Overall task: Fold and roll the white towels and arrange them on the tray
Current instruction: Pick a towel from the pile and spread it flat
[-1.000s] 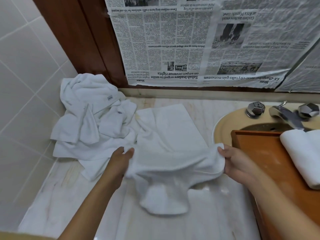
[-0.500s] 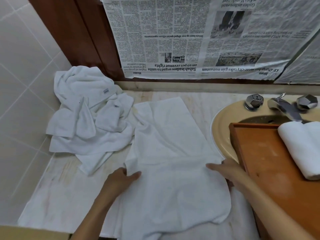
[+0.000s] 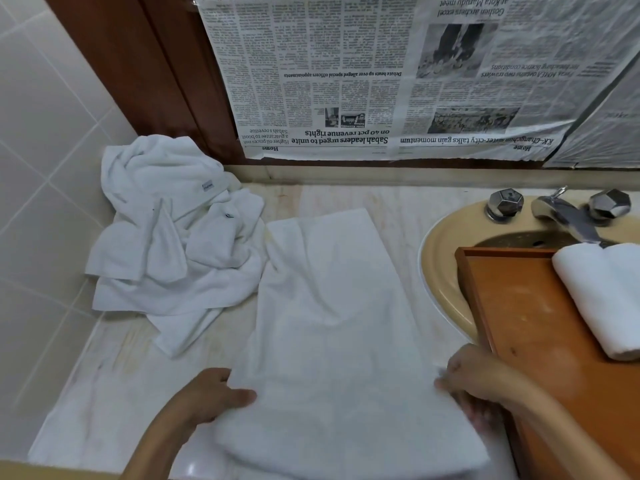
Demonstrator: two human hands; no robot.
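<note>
One flat towel (image 3: 332, 323), left hand (image 3: 211, 396), right hand (image 3: 474, 379) gripping opposite edges

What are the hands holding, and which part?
The flat white towel: the left hand pinches its left edge, the right hand its right edge, near the front.

One flat towel (image 3: 332, 323), one crumpled towel heap (image 3: 173, 244), two rolled towels (image 3: 595, 299), one tray (image 3: 519, 306), one basin (image 3: 440, 271), two tap knobs (image 3: 504, 202), one spout (image 3: 568, 216).
</note>
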